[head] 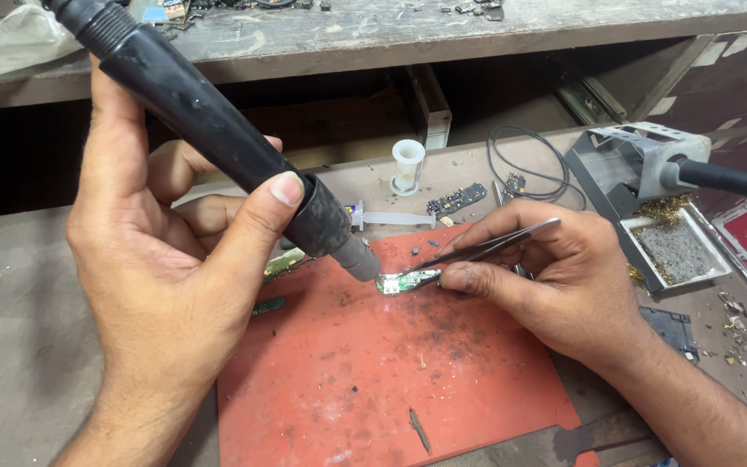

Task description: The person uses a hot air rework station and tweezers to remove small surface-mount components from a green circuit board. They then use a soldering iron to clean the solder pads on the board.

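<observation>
Two hands work close: your left hand point(162, 229) grips the black hot-air wand point(218, 143), nozzle over the small circuit board point(406, 281) near the red mat's point(373, 372) top edge; your right hand point(555, 277) pinches tweezers point(490, 246) there; mat below lies open

The hot-air tool point(218, 130) in the left hand point(157, 259) has a matt black plastic handle, slightly scuffed and dusty, ending in a dull grey metal nozzle just above the small circuit board point(408, 281), whose green face carries shiny solder spots. The tweezers point(486, 246) in the right hand point(555, 277) are smooth, bright metal, and the red mat point(391, 380) under the board looks like matt rubber, scorched black and gritty near it. Right of the board, the stand point(633, 164) is grey painted metal with a rough sponge and brassy wire wool, on a worn, dusty wooden bench point(19, 346).
</observation>
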